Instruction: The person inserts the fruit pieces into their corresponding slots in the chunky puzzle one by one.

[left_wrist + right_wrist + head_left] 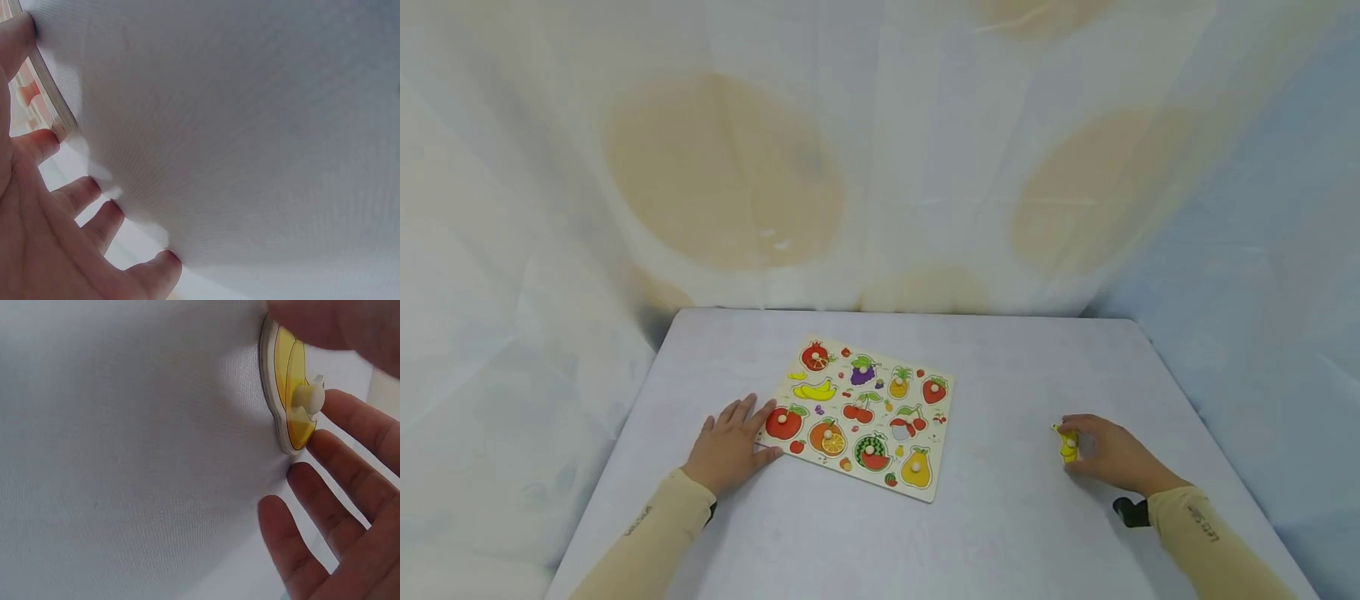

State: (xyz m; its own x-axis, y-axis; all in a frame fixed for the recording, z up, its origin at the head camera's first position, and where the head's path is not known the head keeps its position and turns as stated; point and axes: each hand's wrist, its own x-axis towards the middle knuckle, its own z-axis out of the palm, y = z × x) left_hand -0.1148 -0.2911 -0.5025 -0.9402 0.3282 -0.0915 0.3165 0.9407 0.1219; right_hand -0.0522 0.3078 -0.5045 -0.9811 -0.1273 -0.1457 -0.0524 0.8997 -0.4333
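A fruit peg puzzle board (pixel 874 375) lies slanted on the table, left of the middle. My left hand (pixel 728 446) rests flat with fingers spread at its left corner. In the left wrist view, the thumb and index fingertip touch the board's edge (pixel 53 97). Far to the right, my right hand (pixel 1108 454) is around a yellow banana puzzle piece (pixel 1069 447) on the table. The right wrist view shows the banana piece's white knob (pixel 316 399) ungripped. Thumb and loosely bent fingers stand at opposite ends of the piece; the thumb hides one end.
Several knobbed fruit pieces sit in the board, among them a watermelon (pixel 872 452) and a pear (pixel 916 468). The banana spot (pixel 815 390) shows a printed picture without a knob. A white cloth covers the table (pixel 1000 533); a spotted curtain (pixel 925 167) hangs behind it.
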